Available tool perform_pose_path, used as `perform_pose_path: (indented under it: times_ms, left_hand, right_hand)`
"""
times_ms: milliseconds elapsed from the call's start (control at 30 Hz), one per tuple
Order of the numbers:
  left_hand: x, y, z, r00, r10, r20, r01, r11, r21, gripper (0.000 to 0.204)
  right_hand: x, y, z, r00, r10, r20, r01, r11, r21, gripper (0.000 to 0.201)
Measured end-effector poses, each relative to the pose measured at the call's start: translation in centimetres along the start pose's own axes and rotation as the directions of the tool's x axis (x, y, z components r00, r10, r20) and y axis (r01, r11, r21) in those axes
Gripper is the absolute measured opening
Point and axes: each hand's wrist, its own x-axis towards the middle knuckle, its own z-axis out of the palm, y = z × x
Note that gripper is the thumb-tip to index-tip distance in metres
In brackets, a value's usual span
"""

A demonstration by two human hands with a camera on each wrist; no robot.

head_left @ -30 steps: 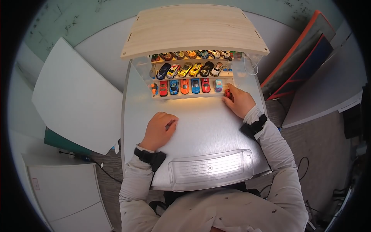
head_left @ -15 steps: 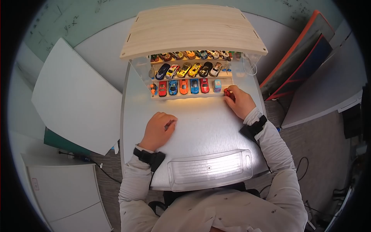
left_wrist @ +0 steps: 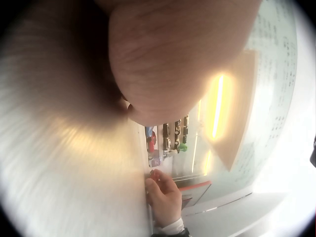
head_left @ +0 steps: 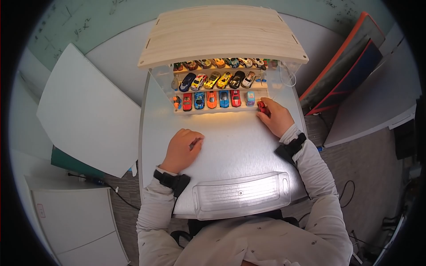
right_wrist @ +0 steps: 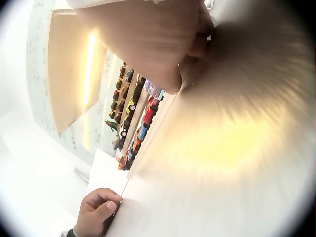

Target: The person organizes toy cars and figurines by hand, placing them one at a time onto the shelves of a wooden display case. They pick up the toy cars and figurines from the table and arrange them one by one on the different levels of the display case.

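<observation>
At the right end of the lowest shelf (head_left: 217,110), my right hand (head_left: 277,117) pinches a small red toy car (head_left: 262,107) between thumb and fingers. Just left of it stands a light-blue toy car (head_left: 250,98), followed by a row with a red toy car (head_left: 235,98), a blue toy car (head_left: 224,99) and an orange toy car (head_left: 211,99). My left hand (head_left: 183,150) rests on the metal tabletop, fingers loosely curled and holding nothing. In the right wrist view, the held car is hidden behind my hand.
The lit display case has a wooden top (head_left: 222,33) that overhangs the shelves, and clear side panels. More toy cars (head_left: 213,80) fill its upper tiers. A clear plastic tray (head_left: 242,201) lies at the table's near edge. Leaning panels (head_left: 341,66) stand to the right.
My right hand stays at the shelf's right end, with only slight shifts of its fingers and the red toy car. The left hand has not moved.
</observation>
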Motion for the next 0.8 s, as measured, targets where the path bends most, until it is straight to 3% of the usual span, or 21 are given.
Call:
perform_pose_path:
  times_ms: [67, 267, 467, 567, 800]
  left_hand:
    - [0.0, 0.1, 0.0, 1.000, -0.004, 0.003, 0.004, 1.000, -0.001, 0.009]
    - [0.1, 0.1, -0.1, 1.000, 0.005, 0.004, -0.005, 1.000, 0.007, 0.009]
    - [0.1, 0.0, 0.1, 1.000, 0.000, -0.009, 0.000, 1.000, -0.001, 0.007]
    - [0.1, 0.0, 0.1, 1.000, -0.002, -0.011, 0.002, 1.000, 0.002, 0.007]
    - [0.1, 0.1, -0.1, 1.000, -0.002, 0.017, 0.002, 1.000, 0.018, 0.009]
  right_hand:
    - [0.1, -0.6, -0.3, 0.996, 0.083, 0.045, -0.085, 0.995, 0.044, 0.040]
    - [0.4, -0.2, 0.5, 0.999, 0.040, 0.022, -0.039, 0.999, -0.027, 0.036]
    - [0.1, -1.0, -0.5, 0.995, 0.072, 0.068, -0.078, 0.994, 0.078, 0.037]
    - [0.0, 0.1, 0.5, 0.999, -0.014, -0.044, 0.017, 0.997, 0.071, 0.044]
    - [0.1, 0.2, 0.5, 0.997, -0.028, -0.071, 0.029, 0.999, 0.020, 0.037]
